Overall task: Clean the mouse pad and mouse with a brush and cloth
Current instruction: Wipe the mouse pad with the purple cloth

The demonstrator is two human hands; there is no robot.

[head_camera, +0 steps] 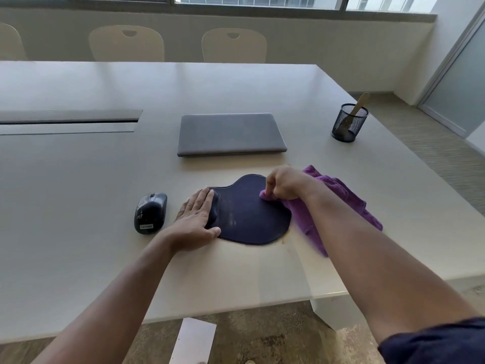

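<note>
Mouse pad (249, 214): dark navy, rounded with a raised wrist rest at its left end; lies flat on the table (78, 193) near the front edge. Long axis runs left to right, wrist rest toward the mouse. Left end partly covered by the left hand, right edge partly covered by the cloth. Faint pale streaks on the surface, hard to make out.

Mouse (151, 213): dark grey, on the table just left of the pad, apart from it. Long axis runs front to back, tilted slightly; the end with the printed label points to the person, the scroll wheel end away.

Cloth (341, 198): purple, bunched; a fold shows under the right hand on the pad, the rest trails right onto the table. Much of it is hidden behind the right forearm.

Left hand (195, 215): open, palm down, fingers flat across the wrist rest, thumb at the pad's front rim.

Right hand (284, 183): closed around a wad of the cloth, pressed on the pad's right half; fingertips hidden beneath the knuckles.

Laptop (231, 134): grey, lid shut, behind the pad.

Mesh cup (349, 124): black, far right of the table, holding a pale wooden handle (359, 103); its lower end is obscured by the mesh, so whether it is the brush cannot be told.

Chairs (126, 43): beyond the table, lower parts cut off by it.
</note>
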